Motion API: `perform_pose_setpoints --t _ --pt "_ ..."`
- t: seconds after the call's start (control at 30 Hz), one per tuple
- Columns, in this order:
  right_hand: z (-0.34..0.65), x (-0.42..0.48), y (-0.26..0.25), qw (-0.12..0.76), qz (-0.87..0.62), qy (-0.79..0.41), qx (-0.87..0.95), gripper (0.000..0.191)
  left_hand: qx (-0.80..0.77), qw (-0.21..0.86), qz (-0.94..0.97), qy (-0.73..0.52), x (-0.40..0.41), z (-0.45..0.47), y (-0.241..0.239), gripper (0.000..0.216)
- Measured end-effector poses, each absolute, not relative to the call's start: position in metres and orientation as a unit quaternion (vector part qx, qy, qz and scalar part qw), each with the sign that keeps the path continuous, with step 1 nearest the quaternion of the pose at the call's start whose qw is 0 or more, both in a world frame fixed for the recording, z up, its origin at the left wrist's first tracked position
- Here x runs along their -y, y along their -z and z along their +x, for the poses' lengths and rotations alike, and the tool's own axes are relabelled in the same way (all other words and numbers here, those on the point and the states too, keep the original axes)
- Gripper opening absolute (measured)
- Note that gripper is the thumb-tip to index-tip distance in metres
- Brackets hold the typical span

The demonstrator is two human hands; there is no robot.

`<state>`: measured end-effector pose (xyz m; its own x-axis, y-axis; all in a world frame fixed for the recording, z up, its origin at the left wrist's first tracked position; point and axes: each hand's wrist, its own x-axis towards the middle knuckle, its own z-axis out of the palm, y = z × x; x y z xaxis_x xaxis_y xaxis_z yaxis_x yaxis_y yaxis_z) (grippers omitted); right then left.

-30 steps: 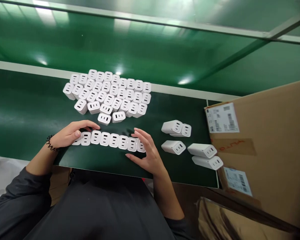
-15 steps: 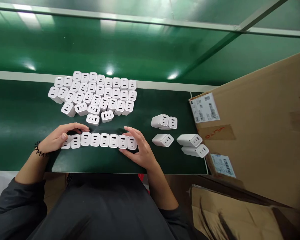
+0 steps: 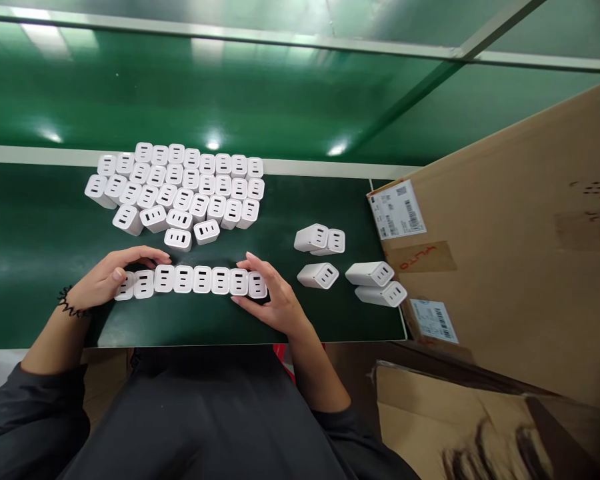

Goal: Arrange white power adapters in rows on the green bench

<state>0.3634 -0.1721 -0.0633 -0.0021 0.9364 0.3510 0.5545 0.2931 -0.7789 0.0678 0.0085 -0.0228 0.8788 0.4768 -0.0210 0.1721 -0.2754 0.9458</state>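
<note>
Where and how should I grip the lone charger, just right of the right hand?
Come from above and pinch the charger mid-body, across its near and far long sides. It lies roughly left to right with its ports facing right, and a gap separates it from the pair behind. That should keep the ports clear.

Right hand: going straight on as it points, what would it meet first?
The right hand would probably meet the near row's rightmost charger, between its thumb and fingers; whether they touch is unclear.
</note>
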Motion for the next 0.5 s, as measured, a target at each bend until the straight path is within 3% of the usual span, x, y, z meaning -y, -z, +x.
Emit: perform_pose_setpoints --t 0.5 --pt "0.3622 0.1724 0.0649 0.447 -0.56 -0.167 0.678 0.077 -0.213 0.574 0.778 -0.137 -0.0087 0.0669 0.0249 0.073"
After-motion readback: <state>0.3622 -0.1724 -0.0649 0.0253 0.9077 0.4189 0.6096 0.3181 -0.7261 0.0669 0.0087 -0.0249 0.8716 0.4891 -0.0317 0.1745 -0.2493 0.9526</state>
